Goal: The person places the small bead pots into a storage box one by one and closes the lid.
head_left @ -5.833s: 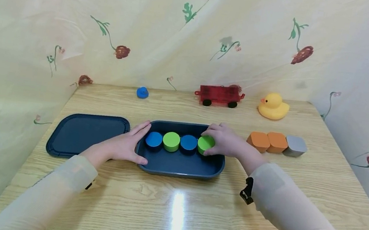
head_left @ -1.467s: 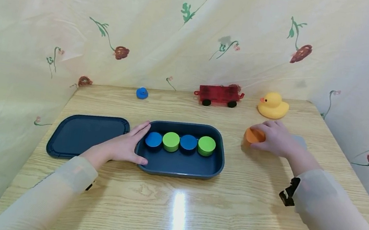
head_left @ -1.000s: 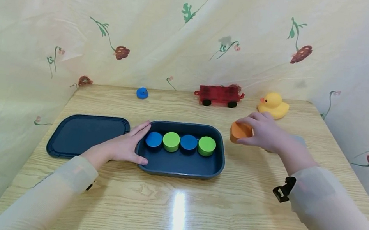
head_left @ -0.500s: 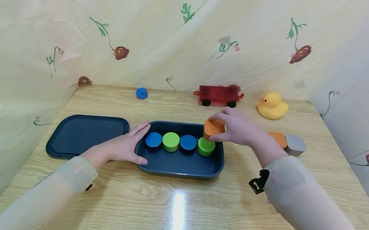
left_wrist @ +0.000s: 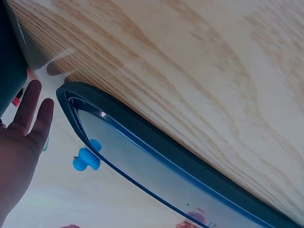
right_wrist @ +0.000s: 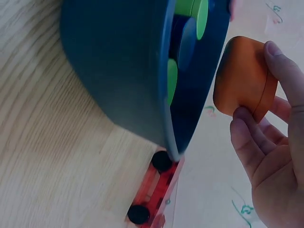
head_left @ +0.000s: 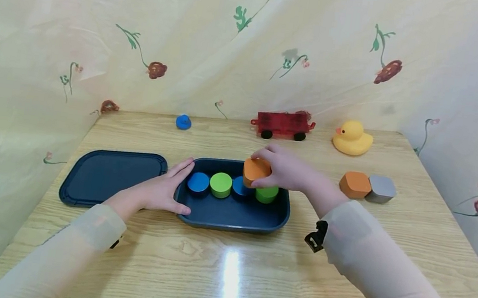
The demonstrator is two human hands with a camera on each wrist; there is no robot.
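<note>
My right hand [head_left: 288,170] pinches an orange block [head_left: 256,173] with rounded corners, above the dark blue rectangular container [head_left: 229,221]. Inside, along the far wall, stand a row of round blocks: a blue one [head_left: 198,182], a green one [head_left: 220,184], another blue one [head_left: 240,190] and another green one [head_left: 266,195]. The held block partly covers the two on the right. In the right wrist view, thumb and fingers grip the orange block [right_wrist: 242,76] above the rim. My left hand [head_left: 159,194] rests at the container's left end, its fingers extended in the left wrist view.
A dark blue lid [head_left: 113,177] lies left of the container. To the right sit another orange block [head_left: 355,184] and a grey block [head_left: 381,188], side by side. Along the back are a small blue duck [head_left: 183,122], a red toy wagon [head_left: 283,125] and a yellow duck [head_left: 352,138].
My right hand let go of a green round block in the container, took an orange block from the right-hand row and carried it left over the container. My left hand has stayed put.
</note>
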